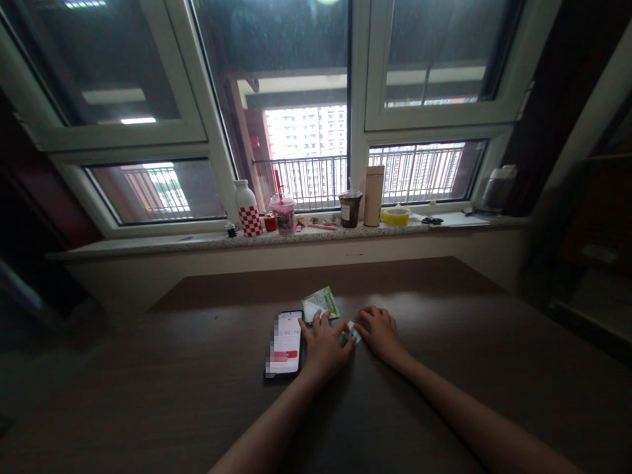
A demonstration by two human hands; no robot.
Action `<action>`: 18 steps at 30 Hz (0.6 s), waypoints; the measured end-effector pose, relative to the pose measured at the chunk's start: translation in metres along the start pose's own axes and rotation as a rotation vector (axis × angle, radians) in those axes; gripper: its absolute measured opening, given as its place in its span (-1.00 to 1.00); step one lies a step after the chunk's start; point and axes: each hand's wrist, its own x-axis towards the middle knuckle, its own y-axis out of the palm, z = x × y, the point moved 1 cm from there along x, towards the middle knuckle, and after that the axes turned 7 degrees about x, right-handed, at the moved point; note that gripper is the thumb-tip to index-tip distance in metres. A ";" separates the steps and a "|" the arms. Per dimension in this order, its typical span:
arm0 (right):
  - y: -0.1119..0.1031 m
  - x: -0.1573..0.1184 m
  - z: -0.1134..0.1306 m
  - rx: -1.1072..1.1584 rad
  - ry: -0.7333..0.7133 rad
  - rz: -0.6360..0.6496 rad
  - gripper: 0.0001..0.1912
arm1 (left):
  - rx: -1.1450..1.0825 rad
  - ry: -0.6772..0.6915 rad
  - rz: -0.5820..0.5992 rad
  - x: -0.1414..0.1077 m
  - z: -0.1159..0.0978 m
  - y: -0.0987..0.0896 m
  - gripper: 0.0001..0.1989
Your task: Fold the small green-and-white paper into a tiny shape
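A small white, green and blue printed piece (351,334) lies low over the table between my two hands; its exact kind is too small to make out. My left hand (326,345) has thumb and index finger at its left edge, with the other fingers spread forward. On the opposite edge, the curled fingers of my right hand (381,332) grip the piece. A green and white packet (332,301) lies flat just beyond my left fingertips. Left of that hand is a black-edged phone (289,345), its lit screen showing a timer and a red button.
The dark brown table (197,408) reaches toward the windowsill (207,245). On the sill stand a checkered bottle (249,217), a pink drink cup (285,217), a dark drink cup (350,210), a tan flask (374,197), yellow tape (395,217) and black scissors (432,220).
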 end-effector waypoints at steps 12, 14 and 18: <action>-0.001 0.000 0.001 0.021 0.005 0.012 -0.88 | 0.015 -0.011 0.019 0.000 -0.002 -0.004 -0.63; 0.000 0.000 0.001 0.018 0.001 0.007 -0.87 | 0.014 -0.010 0.027 0.001 -0.002 -0.004 -0.63; 0.001 0.000 0.000 0.005 -0.003 0.002 -0.87 | 0.015 -0.015 0.057 0.001 -0.002 -0.005 -0.62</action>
